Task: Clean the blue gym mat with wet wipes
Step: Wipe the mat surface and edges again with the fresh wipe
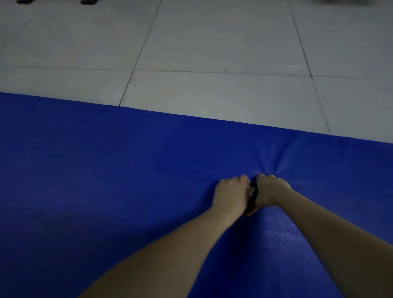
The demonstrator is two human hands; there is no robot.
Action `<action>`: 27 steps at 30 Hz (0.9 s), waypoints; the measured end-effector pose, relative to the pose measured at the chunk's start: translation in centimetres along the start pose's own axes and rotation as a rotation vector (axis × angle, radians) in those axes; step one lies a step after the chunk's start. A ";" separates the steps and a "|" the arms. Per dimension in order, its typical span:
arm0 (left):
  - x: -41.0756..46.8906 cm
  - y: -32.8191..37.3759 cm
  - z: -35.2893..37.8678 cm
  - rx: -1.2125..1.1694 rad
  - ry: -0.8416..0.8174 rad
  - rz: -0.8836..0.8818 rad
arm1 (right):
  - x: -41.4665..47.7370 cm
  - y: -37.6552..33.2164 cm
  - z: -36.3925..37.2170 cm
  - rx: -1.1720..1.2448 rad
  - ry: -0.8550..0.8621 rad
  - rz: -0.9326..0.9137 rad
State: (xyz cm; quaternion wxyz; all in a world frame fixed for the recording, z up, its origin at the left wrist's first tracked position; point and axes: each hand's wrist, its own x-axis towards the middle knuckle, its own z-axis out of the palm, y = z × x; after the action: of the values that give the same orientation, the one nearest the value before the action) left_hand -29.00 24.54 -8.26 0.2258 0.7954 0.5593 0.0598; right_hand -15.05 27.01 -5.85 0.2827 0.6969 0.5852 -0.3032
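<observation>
The blue gym mat (106,170) lies flat on the floor and fills the lower half of the view. My left hand (230,195) and my right hand (269,191) sit side by side on the mat's right part, knuckles up and fingers curled under. A small sliver of a white wet wipe (252,192) shows in the dark gap between them; the rest of it is hidden under the hands. Both hands press down on it. The mat dimples there, with creases fanning out from my right hand's fingertips toward the far edge.
Grey floor tiles (212,42) with dark grout lines stretch beyond the mat's far edge (191,116). Two dark feet of some object (89,1) show at the top left edge of the view.
</observation>
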 end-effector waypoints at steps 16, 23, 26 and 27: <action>-4.1 -20.3 -8.5 0.293 0.204 -0.449 | -0.4 -0.7 -1.0 -0.042 -0.068 0.004; -3.6 -11.4 -2.9 0.102 0.204 -0.293 | 0.1 -1.0 -1.3 -0.069 -0.072 -0.012; -3.3 -4.5 -0.1 0.062 0.143 -0.115 | 0.1 -0.9 -1.1 -0.076 -0.049 -0.015; -3.4 -2.5 0.8 0.065 0.107 -0.047 | 0.1 -1.0 -1.0 -0.065 -0.042 -0.005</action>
State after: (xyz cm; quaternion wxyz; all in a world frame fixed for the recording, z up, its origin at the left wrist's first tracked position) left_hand -32.11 21.83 -9.45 0.1711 0.7846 0.5908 0.0785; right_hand -15.88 28.03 -5.30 0.3166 0.6793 0.5905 -0.2994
